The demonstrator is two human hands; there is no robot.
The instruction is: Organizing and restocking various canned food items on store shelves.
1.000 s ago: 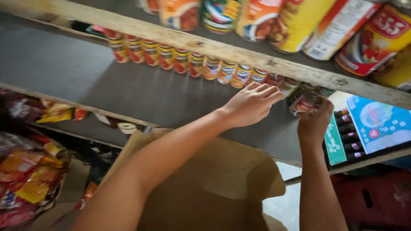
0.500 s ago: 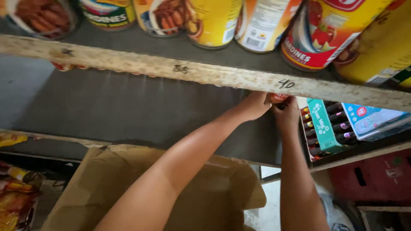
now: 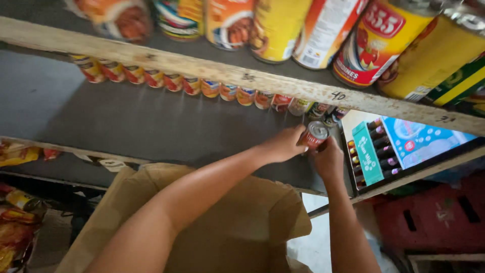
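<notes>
A small red can with a silver lid (image 3: 314, 135) is tilted above the dark grey shelf (image 3: 151, 126), near its right end. My left hand (image 3: 282, 144) grips the can from the left, and my right hand (image 3: 329, 161) holds it from below and the right. A row of small cans (image 3: 202, 87) lines the back of this shelf. Several dark cans (image 3: 323, 112) stand just behind the held one.
A wooden shelf edge (image 3: 242, 80) crosses above, carrying large cans (image 3: 374, 43). A box of small bottles (image 3: 376, 151) sits to the right. An open cardboard box (image 3: 242, 222) lies below my arms. Snack packets (image 3: 15, 232) are at lower left, a red crate (image 3: 434, 222) at lower right.
The view has dropped, so the row of small cans shows again. Both hands have come forward from under the shelf edge, and the red can is now plainly held between them.
</notes>
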